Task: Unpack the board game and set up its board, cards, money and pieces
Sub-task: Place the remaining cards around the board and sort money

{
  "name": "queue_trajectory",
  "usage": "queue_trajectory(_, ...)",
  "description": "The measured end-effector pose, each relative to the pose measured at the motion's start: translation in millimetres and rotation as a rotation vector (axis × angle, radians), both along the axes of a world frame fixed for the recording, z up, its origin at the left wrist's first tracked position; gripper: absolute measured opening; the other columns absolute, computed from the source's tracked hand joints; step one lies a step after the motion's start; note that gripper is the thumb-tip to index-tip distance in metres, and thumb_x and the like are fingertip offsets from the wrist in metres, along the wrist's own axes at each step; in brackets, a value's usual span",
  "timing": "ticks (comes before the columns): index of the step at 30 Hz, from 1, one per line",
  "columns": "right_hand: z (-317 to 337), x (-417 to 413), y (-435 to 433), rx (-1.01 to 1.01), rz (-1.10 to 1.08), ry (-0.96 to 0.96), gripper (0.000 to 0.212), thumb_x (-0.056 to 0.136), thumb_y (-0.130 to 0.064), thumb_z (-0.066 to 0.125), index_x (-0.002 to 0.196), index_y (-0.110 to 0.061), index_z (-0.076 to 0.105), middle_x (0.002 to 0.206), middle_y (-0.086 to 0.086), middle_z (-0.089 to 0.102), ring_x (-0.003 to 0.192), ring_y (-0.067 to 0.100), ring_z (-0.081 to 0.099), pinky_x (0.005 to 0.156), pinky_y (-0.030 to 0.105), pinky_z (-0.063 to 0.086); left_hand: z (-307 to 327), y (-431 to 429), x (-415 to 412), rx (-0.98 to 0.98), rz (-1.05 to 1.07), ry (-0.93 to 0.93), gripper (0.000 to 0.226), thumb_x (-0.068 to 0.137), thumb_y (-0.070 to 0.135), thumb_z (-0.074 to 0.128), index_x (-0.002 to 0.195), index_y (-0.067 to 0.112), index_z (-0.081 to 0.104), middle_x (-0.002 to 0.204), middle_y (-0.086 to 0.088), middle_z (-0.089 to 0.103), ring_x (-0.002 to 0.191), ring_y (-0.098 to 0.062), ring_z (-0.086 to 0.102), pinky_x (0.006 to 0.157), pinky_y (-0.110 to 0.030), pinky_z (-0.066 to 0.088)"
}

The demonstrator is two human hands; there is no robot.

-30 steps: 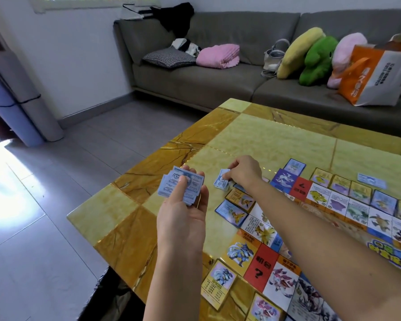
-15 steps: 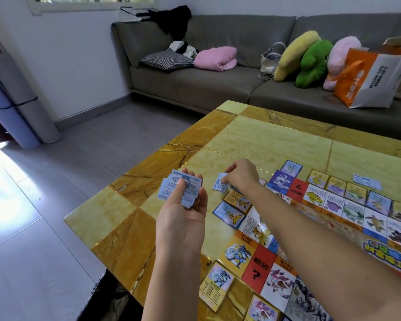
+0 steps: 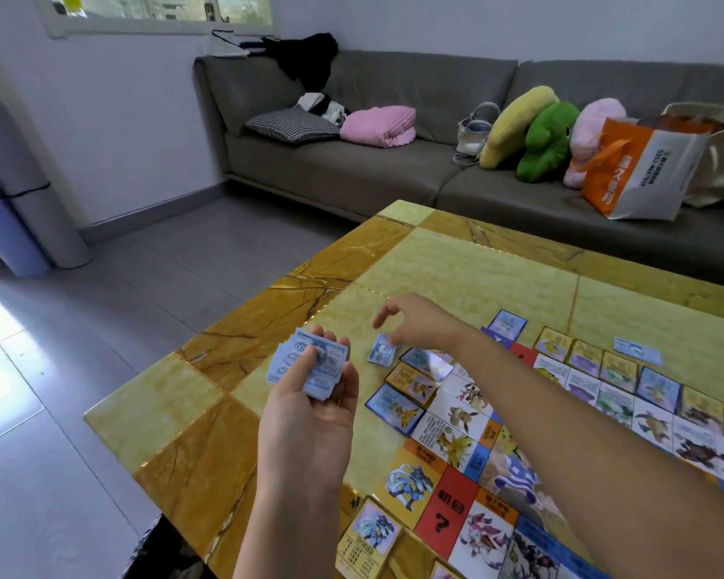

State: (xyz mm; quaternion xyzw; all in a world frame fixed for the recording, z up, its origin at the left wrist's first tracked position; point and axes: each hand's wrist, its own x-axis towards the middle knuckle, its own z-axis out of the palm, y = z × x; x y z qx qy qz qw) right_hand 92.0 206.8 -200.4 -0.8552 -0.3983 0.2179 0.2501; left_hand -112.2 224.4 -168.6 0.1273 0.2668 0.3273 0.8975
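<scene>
The left hand (image 3: pixel 310 415) holds a stack of blue paper money (image 3: pixel 312 367) above the desk (image 3: pixel 456 273) near its left edge, with the fingers curled under it and the thumb pressing on top. These notes look thin, light and smooth, so I judge they slip easily and are best pinched at a short edge, one at a time. The right hand (image 3: pixel 419 323) hovers with fingers loosely apart over a single blue note (image 3: pixel 382 353) beside the corner of the glossy board (image 3: pixel 448 486); whether it touches the note I cannot tell.
</scene>
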Motion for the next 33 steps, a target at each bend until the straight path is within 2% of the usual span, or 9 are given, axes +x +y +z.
queue_trajectory(5, -10.1, 7.4, 11.9, -0.135, 0.143, -0.159, 0.04, 0.078, 0.01, 0.061, 0.091, -0.028, 0.064, 0.141, 0.009, 0.042, 0.098, 0.021, 0.05, 0.053, 0.016, 0.036, 0.6, -0.3, 0.0, -0.011, 0.005, 0.011, 0.022, 0.096, 0.01, 0.047, 0.111, 0.007, 0.063, 0.108, -0.011, 0.064, 0.082, -0.016, 0.067, 0.054, -0.019, 0.054)
queue_trajectory(8, -14.9, 11.1, 17.0, -0.183, 0.178, -0.266, 0.038, 0.079, 0.004, 0.063, 0.099, -0.028, 0.069, 0.137, 0.008, 0.043, 0.118, 0.024, 0.043, 0.073, 0.021, 0.045, 1.0, 0.6, 0.4, -0.014, 0.003, 0.007, 0.02, 0.096, 0.01, 0.047, 0.107, 0.007, 0.064, 0.108, -0.011, 0.063, 0.082, -0.016, 0.066, 0.053, -0.019, 0.054)
queue_trajectory(11, -17.6, 15.7, 16.7, -0.201, 0.177, -0.287, 0.036, 0.08, -0.002, 0.067, 0.104, -0.027, 0.069, 0.137, 0.006, 0.043, 0.127, 0.027, 0.035, 0.097, 0.032, 0.042, -0.4, 1.6, 1.8, -0.013, -0.001, 0.017, 0.02, 0.096, 0.01, 0.047, 0.106, 0.008, 0.064, 0.107, -0.01, 0.064, 0.081, -0.016, 0.067, 0.053, -0.02, 0.054)
queue_trajectory(16, -22.6, 19.7, 16.1, -0.246, 0.222, -0.317, 0.045, 0.08, -0.011, 0.071, 0.116, -0.036, 0.063, 0.136, 0.006, 0.043, 0.129, 0.029, 0.034, 0.103, 0.037, 0.038, 1.3, -2.4, 3.2, -0.007, -0.021, 0.018, 0.023, 0.096, 0.01, 0.046, 0.113, 0.008, 0.062, 0.104, -0.008, 0.064, 0.084, -0.015, 0.065, 0.066, -0.024, 0.046)
queue_trajectory(25, -16.6, 16.8, 5.7, -0.241, 0.186, -0.296, 0.037, 0.082, -0.021, 0.071, 0.116, -0.032, 0.062, 0.138, 0.005, 0.041, 0.131, 0.029, 0.031, 0.107, 0.038, 0.033, -2.4, -5.2, 8.8, -0.031, -0.025, 0.017, 0.022, 0.096, 0.009, 0.046, 0.111, 0.005, 0.063, 0.104, -0.011, 0.064, 0.087, -0.018, 0.063, 0.053, -0.019, 0.055)
queue_trajectory(27, -9.7, 9.6, 1.3, -0.141, 0.147, -0.235, 0.039, 0.082, -0.007, 0.066, 0.114, -0.029, 0.063, 0.138, 0.005, 0.042, 0.128, 0.025, 0.037, 0.101, 0.037, 0.041, -4.0, -6.2, 10.5, -0.033, -0.025, 0.032, 0.024, 0.096, 0.008, 0.047, 0.114, 0.004, 0.062, 0.109, -0.013, 0.064, 0.089, -0.019, 0.063, 0.052, -0.02, 0.055)
queue_trajectory(29, 0.7, -0.5, -5.7, 0.084, 0.033, -0.106, 0.043, 0.081, 0.006, 0.054, 0.107, -0.025, 0.067, 0.135, 0.004, 0.047, 0.114, 0.024, 0.053, 0.083, 0.034, 0.051, -5.1, -6.7, 11.3, -0.026, -0.028, 0.051, 0.025, 0.096, 0.007, 0.048, 0.117, 0.004, 0.061, 0.114, -0.014, 0.064, 0.089, -0.02, 0.065, 0.052, -0.021, 0.055)
queue_trajectory(31, 13.5, -13.1, -17.3, 0.276, -0.076, -0.015, 0.042, 0.081, 0.008, 0.046, 0.098, -0.023, 0.068, 0.12, 0.001, 0.057, 0.088, 0.022, 0.064, 0.06, 0.026, 0.051, -6.4, -6.7, 11.1, 0.0, -0.042, 0.055, 0.023, 0.096, 0.008, 0.048, 0.114, 0.004, 0.062, 0.113, -0.014, 0.065, 0.087, -0.02, 0.067, 0.054, -0.022, 0.056)
queue_trajectory(33, 24.3, -26.5, -30.7, 0.405, -0.114, 0.113, 0.035, 0.086, 0.007, 0.046, 0.094, -0.017, 0.07, 0.097, -0.004, 0.065, 0.076, 0.012, 0.063, 0.061, 0.015, 0.048, -8.6, -6.8, 10.7, 0.04, -0.071, 0.079, 0.021, 0.096, 0.009, 0.05, 0.111, 0.005, 0.064, 0.111, -0.015, 0.066, 0.089, -0.021, 0.067, 0.058, -0.024, 0.056)
